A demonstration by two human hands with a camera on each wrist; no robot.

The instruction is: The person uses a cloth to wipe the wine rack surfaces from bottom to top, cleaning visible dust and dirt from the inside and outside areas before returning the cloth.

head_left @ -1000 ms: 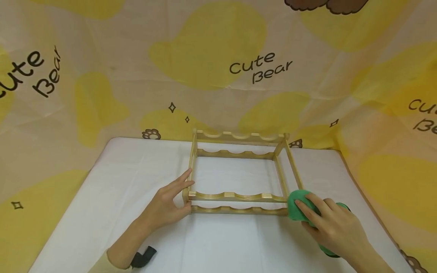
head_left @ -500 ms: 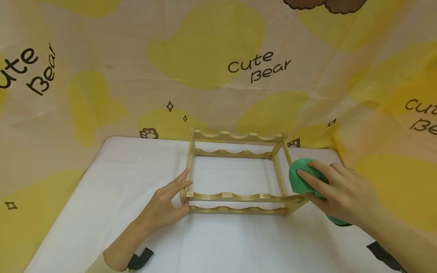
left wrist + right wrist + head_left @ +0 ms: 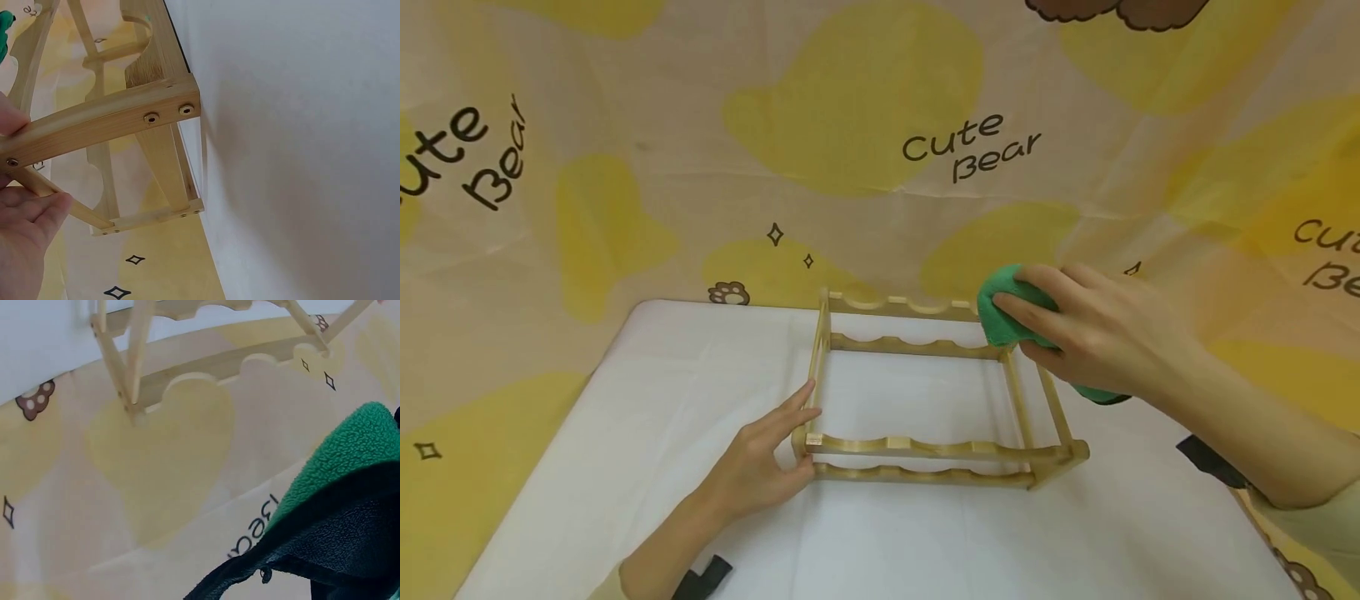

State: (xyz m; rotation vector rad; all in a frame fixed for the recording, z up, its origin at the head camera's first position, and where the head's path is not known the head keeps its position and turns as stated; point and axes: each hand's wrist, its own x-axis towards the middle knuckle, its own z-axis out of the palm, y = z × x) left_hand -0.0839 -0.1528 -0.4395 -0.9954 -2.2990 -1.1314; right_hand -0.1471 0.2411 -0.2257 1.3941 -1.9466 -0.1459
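Note:
A light wooden bottle rack [image 3: 932, 451] with scalloped rails stands on a white table. My left hand [image 3: 760, 458] holds its left side near the front corner, thumb low and fingers spread up the side bar. In the left wrist view, fingers [image 3: 37, 215] lie on both sides of the rack's bolted bar [image 3: 94, 127]. At the rack's far right corner, my right hand [image 3: 1086, 333] grips a folded green cloth [image 3: 1000, 321], which covers that corner in the head view. The cloth [image 3: 350, 462] shows a dark border and a hanging fold in the right wrist view.
The white tabletop [image 3: 917, 550] extends around the rack, its back edge close behind the rack. A yellow and beige printed fabric [image 3: 850, 125] hangs behind the table and along both sides. Dark straps [image 3: 1213, 462] show by both wrists.
My right hand has moved with the cloth from the rack's front right corner along the right side to the far right corner. My left hand stays at the left side.

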